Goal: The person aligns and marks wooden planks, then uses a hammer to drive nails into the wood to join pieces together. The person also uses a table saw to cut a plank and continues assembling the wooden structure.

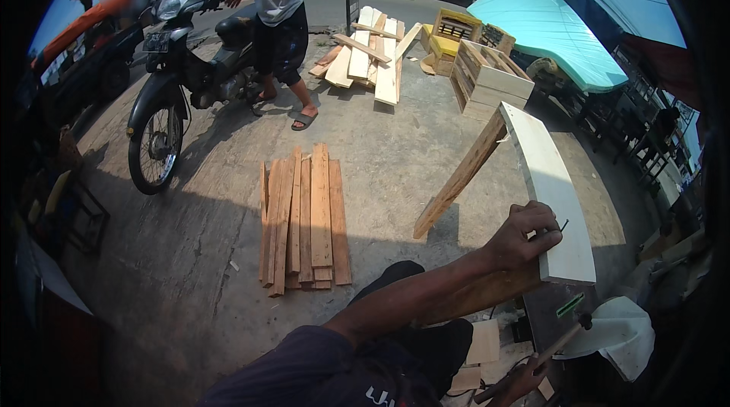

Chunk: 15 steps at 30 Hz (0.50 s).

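Note:
My left hand (525, 236) pinches a thin dark nail (563, 226) against the near part of a pale wooden board (549, 171). The board lies across the top of a wooden frame. Its far leg, a rough brown plank (464, 175), slants down to the ground, and a nearer brown plank (487, 294) is partly covered by my left forearm. Lower down, my right hand (523, 383) is closed around the handle of a hammer (559, 344). The hammer's head is raised below the board's near end, apart from the nail.
A stack of brown planks (308, 217) lies on the concrete ahead. Farther off are pale boards (372, 57), a slatted wooden crate (490, 76) and a turquoise sheet (544, 27). A person (277, 19) stands beside a motorcycle (179, 80). A white sack (620, 335) sits near the hammer.

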Available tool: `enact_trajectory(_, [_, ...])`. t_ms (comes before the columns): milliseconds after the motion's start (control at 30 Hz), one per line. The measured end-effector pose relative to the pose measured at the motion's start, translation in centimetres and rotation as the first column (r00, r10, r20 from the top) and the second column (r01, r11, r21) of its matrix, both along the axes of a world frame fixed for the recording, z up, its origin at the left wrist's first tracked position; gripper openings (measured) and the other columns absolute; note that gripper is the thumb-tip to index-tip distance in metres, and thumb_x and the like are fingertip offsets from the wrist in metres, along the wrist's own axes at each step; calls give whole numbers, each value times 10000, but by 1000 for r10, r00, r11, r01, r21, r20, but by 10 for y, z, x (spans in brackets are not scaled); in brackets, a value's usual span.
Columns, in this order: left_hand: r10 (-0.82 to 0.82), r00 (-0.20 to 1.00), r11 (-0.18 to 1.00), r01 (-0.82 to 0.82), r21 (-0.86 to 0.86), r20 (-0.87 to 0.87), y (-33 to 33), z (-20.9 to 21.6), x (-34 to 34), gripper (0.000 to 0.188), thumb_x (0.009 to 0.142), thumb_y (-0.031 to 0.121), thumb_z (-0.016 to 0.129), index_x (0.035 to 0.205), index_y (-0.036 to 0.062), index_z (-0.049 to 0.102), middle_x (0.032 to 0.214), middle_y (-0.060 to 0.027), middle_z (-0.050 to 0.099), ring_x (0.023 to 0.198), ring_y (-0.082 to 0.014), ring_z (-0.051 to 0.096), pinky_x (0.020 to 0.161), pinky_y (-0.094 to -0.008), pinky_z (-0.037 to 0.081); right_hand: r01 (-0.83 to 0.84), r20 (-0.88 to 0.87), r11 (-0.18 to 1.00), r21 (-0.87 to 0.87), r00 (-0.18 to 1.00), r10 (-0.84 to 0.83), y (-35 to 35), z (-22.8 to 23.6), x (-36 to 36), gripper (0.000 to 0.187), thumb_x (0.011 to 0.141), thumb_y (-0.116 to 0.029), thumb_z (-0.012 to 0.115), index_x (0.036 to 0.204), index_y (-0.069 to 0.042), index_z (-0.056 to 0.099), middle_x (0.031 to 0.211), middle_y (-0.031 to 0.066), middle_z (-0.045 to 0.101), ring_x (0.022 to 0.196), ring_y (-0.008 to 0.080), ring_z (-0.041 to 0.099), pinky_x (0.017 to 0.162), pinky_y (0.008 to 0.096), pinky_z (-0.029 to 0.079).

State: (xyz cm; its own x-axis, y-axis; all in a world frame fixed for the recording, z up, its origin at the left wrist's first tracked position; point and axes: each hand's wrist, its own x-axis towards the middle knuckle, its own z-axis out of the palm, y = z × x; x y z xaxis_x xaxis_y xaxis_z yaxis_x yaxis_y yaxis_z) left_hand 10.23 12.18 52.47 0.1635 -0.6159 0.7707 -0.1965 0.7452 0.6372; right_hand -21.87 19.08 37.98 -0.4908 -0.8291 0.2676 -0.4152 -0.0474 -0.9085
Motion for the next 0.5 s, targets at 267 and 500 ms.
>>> enact_trajectory(267, [-88,993,996,87,-15,-80,-3,-6,-1,91,958,97,705,1016,43,751,1018,-55,729,1144,-233,608,1038,-399,448,-361,142,887,-289,900,412,-9,127,23,403,1036,-171,620,1394,-41,490,960,45,564,637,86,570,520,260,492])
enact_trajectory(500, [-34,998,999,36,30,-58,-3,-3,-3,118,953,101,722,1030,16,749,999,-83,714,1123,-235,614,961,-358,488,-613,-311,790,-3,751,582,8,227,17,469,1022,-184,609,1438,-6,485,830,50,639,588,102,580,556,278,498])
